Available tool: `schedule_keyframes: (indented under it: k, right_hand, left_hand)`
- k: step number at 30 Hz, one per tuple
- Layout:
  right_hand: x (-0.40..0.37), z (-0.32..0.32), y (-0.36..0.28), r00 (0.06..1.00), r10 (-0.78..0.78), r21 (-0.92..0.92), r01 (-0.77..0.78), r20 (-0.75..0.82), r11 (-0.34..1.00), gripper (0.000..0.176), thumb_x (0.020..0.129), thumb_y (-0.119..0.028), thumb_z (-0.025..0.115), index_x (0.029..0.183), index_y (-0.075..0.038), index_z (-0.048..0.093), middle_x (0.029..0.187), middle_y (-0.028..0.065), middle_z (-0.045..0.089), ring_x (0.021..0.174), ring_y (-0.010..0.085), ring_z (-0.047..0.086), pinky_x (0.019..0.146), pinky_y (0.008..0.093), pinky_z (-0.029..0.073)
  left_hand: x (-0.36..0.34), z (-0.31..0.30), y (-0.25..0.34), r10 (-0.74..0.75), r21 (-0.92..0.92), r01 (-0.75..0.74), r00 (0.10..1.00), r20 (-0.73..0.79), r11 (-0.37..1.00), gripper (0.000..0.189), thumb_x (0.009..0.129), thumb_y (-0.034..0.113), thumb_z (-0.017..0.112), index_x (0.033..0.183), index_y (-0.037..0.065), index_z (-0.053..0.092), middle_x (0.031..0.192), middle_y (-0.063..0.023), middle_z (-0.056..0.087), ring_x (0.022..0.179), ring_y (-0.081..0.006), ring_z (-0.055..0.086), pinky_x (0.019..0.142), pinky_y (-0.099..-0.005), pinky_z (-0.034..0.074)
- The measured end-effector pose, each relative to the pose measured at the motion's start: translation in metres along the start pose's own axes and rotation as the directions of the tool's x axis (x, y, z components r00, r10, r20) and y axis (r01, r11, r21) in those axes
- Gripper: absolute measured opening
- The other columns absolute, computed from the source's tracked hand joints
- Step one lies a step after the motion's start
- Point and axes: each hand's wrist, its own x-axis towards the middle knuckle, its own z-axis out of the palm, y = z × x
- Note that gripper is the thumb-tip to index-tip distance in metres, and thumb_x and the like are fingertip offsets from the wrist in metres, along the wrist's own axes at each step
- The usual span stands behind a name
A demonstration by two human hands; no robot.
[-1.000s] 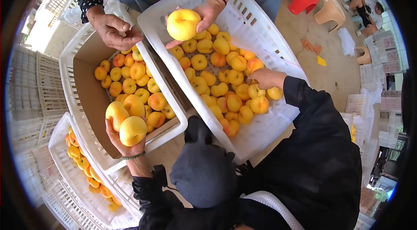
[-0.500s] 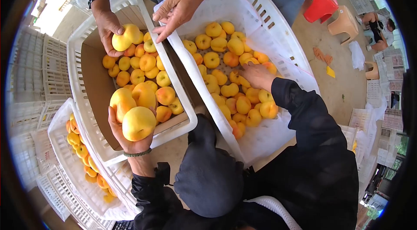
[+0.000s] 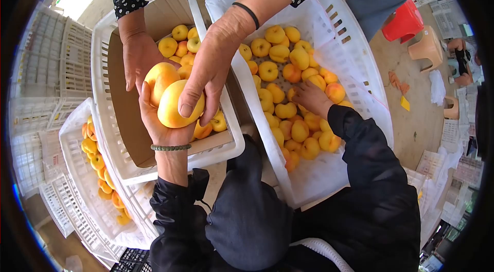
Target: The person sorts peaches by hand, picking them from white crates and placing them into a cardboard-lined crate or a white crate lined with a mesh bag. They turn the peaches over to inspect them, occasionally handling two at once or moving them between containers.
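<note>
My left hand (image 3: 170, 130), palm up with a green beaded bracelet at the wrist, holds large yellow peaches (image 3: 177, 105) over the cardboard-lined crate (image 3: 121, 102). A co-worker's hand (image 3: 211, 61) reaches onto the front peach from above, and their other hand (image 3: 138, 56) is beside my fingers. My right hand (image 3: 312, 98) lies among the yellow peaches (image 3: 300, 130) in the white-lined crate (image 3: 329, 179); its fingertips are partly hidden between the fruit, and whether they grip one is unclear.
At the lower left, another lined crate (image 3: 77, 159) holds peaches. A red stool (image 3: 404, 21) and a beige stool (image 3: 426, 48) stand at the upper right. Stacked white crates (image 3: 43, 61) line the left side. Another person (image 3: 461, 61) is at the far right.
The co-worker's hands have come to my left hand, one now touching a peach there; the peach they held is no longer distinct. My right hand stays among the fruit. The view has shifted.
</note>
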Motion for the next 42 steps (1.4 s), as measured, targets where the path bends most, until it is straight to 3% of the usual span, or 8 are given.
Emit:
schedule_keyframes:
  k: [7, 10, 16, 20, 24, 27, 33, 42]
  right_hand:
    - [0.003, -0.043, 0.007, 0.937, 0.320, 0.556, -0.342, 0.140, 0.757, 0.043, 0.063, 0.006, 0.061, 0.103, -0.012, 0.058, 0.098, 0.0072, 0.058, 0.097, 0.0277, 0.055, 0.084, 0.0342, 0.044]
    - [0.013, -0.088, 0.016, 0.918, 0.393, 0.942, -0.181, 0.058, 0.283, 0.049, 0.061, 0.015, 0.058, 0.102, -0.008, 0.049, 0.104, 0.0076, 0.055, 0.101, 0.0189, 0.054, 0.087, 0.0276, 0.043]
    - [0.006, -0.185, -0.008, 0.904, 0.407, 0.988, 0.152, -0.131, -0.019, 0.053, 0.062, 0.017, 0.065, 0.102, -0.011, 0.044, 0.114, 0.0089, 0.050, 0.110, 0.0191, 0.051, 0.096, 0.0310, 0.042]
    - [0.001, -0.216, -0.041, 0.767, 0.479, 0.904, 0.354, -0.427, 0.240, 0.050, 0.064, 0.015, 0.066, 0.100, -0.011, 0.044, 0.117, 0.0120, 0.049, 0.110, 0.0280, 0.052, 0.091, 0.0356, 0.047]
    - [0.019, -0.238, -0.061, 0.666, 0.335, 0.642, 0.284, -0.667, 0.712, 0.053, 0.060, 0.014, 0.068, 0.101, -0.012, 0.047, 0.119, 0.0154, 0.048, 0.109, 0.0344, 0.052, 0.086, 0.0371, 0.048]
    - [0.033, -0.248, -0.063, 0.697, 0.108, 0.420, 0.294, -0.709, 0.859, 0.050, 0.064, 0.007, 0.067, 0.107, -0.012, 0.049, 0.118, 0.0140, 0.049, 0.109, 0.0324, 0.052, 0.089, 0.0390, 0.045]
    - [0.004, -0.243, 0.028, 0.887, 0.461, 0.649, -0.345, -0.009, 0.677, 0.043, 0.067, -0.002, 0.067, 0.107, -0.004, 0.051, 0.104, 0.0111, 0.057, 0.095, 0.0283, 0.058, 0.083, 0.0361, 0.046]
    - [0.052, -0.039, 0.030, 0.898, 0.356, 0.373, -0.432, 0.258, 0.821, 0.047, 0.070, -0.007, 0.068, 0.114, -0.005, 0.052, 0.113, 0.0173, 0.052, 0.098, 0.0375, 0.057, 0.080, 0.0431, 0.048]
  left_hand:
    - [0.008, 0.021, -0.001, -0.037, 0.040, 0.031, 0.990, 0.140, 0.999, 0.054, 0.090, 0.042, 0.049, 0.127, 0.003, 0.042, 0.121, -0.0164, 0.053, 0.114, -0.0299, 0.052, 0.101, -0.0448, 0.039]
    - [0.000, 0.047, -0.004, 0.046, 0.167, -0.094, 0.962, 0.269, 0.981, 0.047, 0.096, 0.031, 0.043, 0.131, 0.001, 0.036, 0.130, -0.0181, 0.045, 0.120, -0.0300, 0.046, 0.104, -0.0423, 0.036]
    - [-0.035, 0.059, -0.004, 0.211, 0.641, -0.462, 0.877, 0.431, 0.613, 0.059, 0.092, 0.019, 0.050, 0.142, 0.007, 0.022, 0.134, -0.0170, 0.040, 0.115, -0.0229, 0.051, 0.090, -0.0331, 0.045]
    - [-0.044, 0.037, -0.023, 0.497, 0.689, -0.669, 0.714, 0.493, 0.277, 0.042, 0.090, 0.017, 0.054, 0.127, 0.003, 0.040, 0.119, -0.0121, 0.047, 0.101, -0.0162, 0.053, 0.081, -0.0285, 0.048]
    - [-0.055, 0.043, -0.049, -0.280, 0.677, -0.118, 0.848, 0.449, 0.727, 0.057, 0.091, 0.040, 0.053, 0.131, 0.004, 0.036, 0.120, -0.0126, 0.048, 0.105, -0.0207, 0.055, 0.086, -0.0378, 0.049]
    - [-0.057, 0.062, -0.055, -0.351, 0.590, -0.020, 0.787, 0.507, 0.807, 0.055, 0.092, 0.035, 0.053, 0.132, 0.003, 0.036, 0.120, -0.0114, 0.050, 0.105, -0.0214, 0.057, 0.082, -0.0416, 0.054]
    - [-0.020, 0.030, 0.016, -0.316, 0.859, -0.330, 0.829, 0.462, 0.391, 0.050, 0.083, 0.032, 0.068, 0.116, -0.002, 0.053, 0.103, -0.0076, 0.060, 0.094, -0.0141, 0.059, 0.085, -0.0272, 0.048]
    - [0.066, -0.067, 0.087, -0.342, 0.914, -0.291, 0.921, 0.187, -0.284, 0.048, 0.069, 0.020, 0.077, 0.109, 0.001, 0.058, 0.097, -0.0116, 0.063, 0.089, -0.0207, 0.060, 0.084, -0.0310, 0.045]
